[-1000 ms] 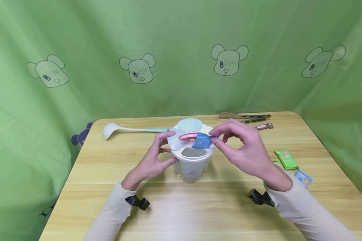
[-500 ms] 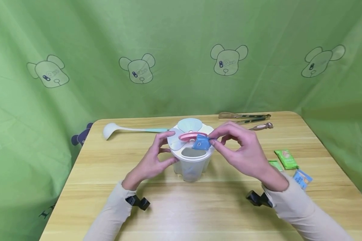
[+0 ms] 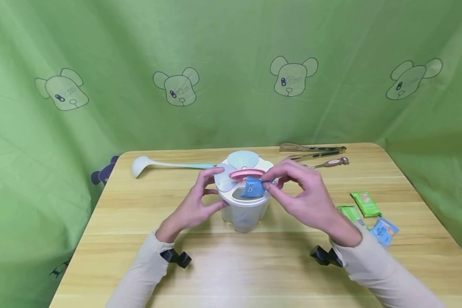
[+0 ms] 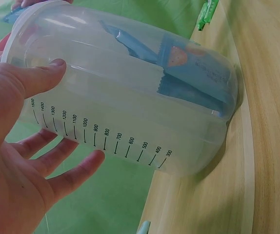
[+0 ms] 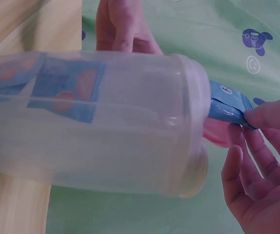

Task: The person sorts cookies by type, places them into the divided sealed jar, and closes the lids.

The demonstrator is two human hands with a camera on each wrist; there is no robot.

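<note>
One blue packet (image 3: pixel 252 188) in right hand (image 3: pixel 306 196), canister (image 4: pixel 120 97) marked 300–1500

I see the left grip (image 4: pixel 18 175) holding a clear container (image 4: pixel 91 107), black graduation marks (image 4: pixel 105 139) along its wall. Blue packets (image 4: pixel 198 68) lie inside, near the base on the worktop (image 4: pixel 267 122).

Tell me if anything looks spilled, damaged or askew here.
Nothing stands out. The translucent container stands on the table with its lid on, held by the left hand; the right hand pinches a blue packet at the lid. No spill or tear shows.
</note>
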